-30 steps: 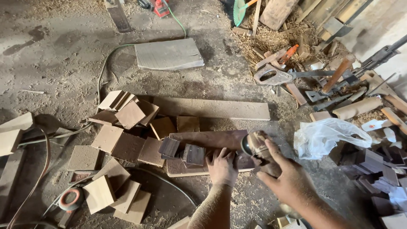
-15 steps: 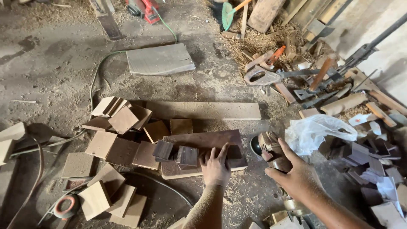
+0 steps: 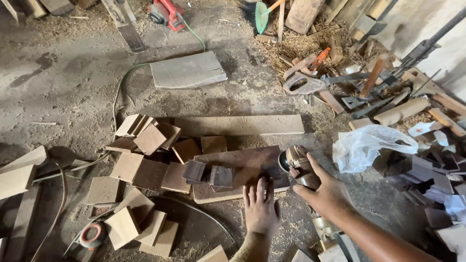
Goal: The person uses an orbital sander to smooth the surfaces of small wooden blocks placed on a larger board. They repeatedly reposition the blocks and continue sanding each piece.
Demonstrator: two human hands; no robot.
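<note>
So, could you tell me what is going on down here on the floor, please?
A person is working over a dark wooden board lying on a sawdust-covered floor. The left hand is spread flat at the board's near edge, while the right hand grips a dusty handheld power tool at the board's right end. Two small dark blocks sit on the board, with square wood offcuts scattered to the left.

Wood squares [image 3: 145, 167] crowd the floor [image 3: 73, 87] on the left, a plastic bag [image 3: 374, 148] and dark blocks [image 3: 427, 174] block the right; bare floor lies farther up.
</note>
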